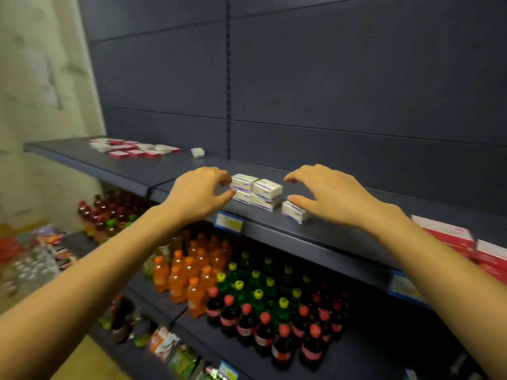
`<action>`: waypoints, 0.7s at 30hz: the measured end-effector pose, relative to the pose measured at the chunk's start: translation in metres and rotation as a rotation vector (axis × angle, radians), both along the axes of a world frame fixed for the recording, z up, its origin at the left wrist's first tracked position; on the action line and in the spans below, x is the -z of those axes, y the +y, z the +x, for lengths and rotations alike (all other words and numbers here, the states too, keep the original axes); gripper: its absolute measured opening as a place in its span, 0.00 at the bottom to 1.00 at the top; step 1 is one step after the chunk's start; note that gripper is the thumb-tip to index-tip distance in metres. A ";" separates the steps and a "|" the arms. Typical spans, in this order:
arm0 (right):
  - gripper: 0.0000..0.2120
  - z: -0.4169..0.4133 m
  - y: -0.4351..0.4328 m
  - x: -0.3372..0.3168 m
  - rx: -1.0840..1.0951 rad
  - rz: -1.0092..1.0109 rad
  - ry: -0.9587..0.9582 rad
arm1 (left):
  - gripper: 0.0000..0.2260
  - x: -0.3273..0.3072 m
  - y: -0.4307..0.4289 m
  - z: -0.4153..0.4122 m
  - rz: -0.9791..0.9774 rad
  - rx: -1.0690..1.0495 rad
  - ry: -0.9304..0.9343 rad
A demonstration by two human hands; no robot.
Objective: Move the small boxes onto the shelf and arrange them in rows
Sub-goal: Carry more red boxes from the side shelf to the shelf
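The left hand (pixel 199 194) and right hand (pixel 333 197) are seen bare; the left forearm (pixel 96 270) and right forearm (pixel 439 270) are shown uncovered to the frame's edge.

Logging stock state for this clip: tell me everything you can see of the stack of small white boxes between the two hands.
The stack of boxes is four small white cartons with blue-purple stripes, cardboard by the look, two side by side on two more. It sits slightly skewed near the front edge of the dark shelf. Fingertips and thumb of the left hand meet its left end; whether they grip is unclear. The right hand hovers apart on its right.
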State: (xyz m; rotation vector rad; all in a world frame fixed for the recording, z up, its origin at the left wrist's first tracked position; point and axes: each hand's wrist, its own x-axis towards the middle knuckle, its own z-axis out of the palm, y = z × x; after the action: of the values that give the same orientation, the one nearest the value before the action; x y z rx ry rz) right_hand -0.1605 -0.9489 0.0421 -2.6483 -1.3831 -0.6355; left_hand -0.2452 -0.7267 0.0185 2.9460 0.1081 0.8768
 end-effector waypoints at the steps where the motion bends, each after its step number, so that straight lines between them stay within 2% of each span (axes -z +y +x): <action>1: 0.19 -0.001 0.017 0.000 -0.023 -0.009 -0.009 | 0.16 0.001 0.015 -0.008 0.003 -0.038 0.001; 9: 0.21 -0.016 0.158 0.000 -0.144 -0.049 0.008 | 0.15 0.005 0.142 -0.065 -0.011 -0.216 0.036; 21: 0.19 -0.013 0.369 0.005 -0.100 -0.039 0.093 | 0.12 0.007 0.340 -0.098 0.031 -0.275 0.066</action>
State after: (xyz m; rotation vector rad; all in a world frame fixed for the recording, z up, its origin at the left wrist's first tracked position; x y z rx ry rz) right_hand -0.1740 -0.5800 0.0368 -2.5813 -1.5049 -0.4731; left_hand -0.3437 -0.3871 0.0118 3.0367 0.5182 0.8155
